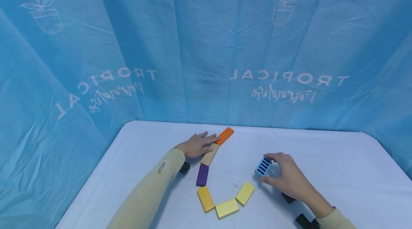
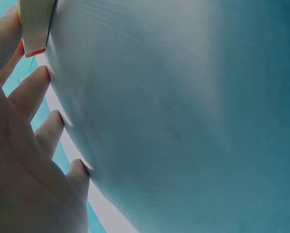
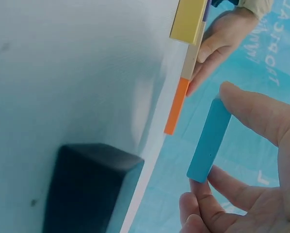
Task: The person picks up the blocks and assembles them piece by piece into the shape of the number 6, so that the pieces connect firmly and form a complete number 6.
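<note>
Right hand [image 1: 286, 177] pinches a blue block [image 1: 263, 166] between thumb and fingers, above the desk [image 1: 341, 171], right of two yellow blocks [image 1: 227, 208]. Left hand [image 1: 194, 146] spread, touching a tan block [image 1: 210, 155] and an orange block [image 1: 226, 135]. Purple block [image 1: 202, 175] and amber block [image 1: 206, 199] lie between tan and yellow, forming a curve.

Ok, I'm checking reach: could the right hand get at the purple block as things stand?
Likely yes: in the head view, no other block lies between the right hand and the purple block, though the blue block it holds would probably need setting down first.
</note>
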Motion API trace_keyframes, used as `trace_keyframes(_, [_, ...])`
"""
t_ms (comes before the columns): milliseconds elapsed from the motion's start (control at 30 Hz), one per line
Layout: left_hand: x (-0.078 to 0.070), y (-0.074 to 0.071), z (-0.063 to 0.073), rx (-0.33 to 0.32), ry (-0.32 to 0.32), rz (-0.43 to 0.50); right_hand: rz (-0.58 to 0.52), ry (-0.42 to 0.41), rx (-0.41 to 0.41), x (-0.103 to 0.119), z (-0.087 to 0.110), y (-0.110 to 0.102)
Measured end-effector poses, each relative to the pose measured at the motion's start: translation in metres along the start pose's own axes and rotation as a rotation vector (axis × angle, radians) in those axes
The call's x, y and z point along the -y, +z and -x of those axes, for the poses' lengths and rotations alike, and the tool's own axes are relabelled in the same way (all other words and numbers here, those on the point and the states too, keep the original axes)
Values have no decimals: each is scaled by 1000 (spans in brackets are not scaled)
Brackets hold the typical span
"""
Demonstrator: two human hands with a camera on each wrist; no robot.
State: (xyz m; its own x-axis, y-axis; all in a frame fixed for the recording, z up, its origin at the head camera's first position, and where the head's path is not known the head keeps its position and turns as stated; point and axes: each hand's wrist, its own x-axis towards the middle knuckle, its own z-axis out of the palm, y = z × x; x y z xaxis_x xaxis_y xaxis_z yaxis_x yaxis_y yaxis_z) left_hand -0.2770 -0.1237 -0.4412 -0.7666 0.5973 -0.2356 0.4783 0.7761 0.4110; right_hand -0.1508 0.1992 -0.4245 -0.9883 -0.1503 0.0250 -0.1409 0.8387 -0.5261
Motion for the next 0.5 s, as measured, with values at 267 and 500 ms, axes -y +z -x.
trace_keyframes(267, [-1,0,1,7,-5,9,-13,-34,11,5,-6,2])
trace_keyframes(500, [-2,-1,1,1,-10,11,-19,-80,30,6,-12,4])
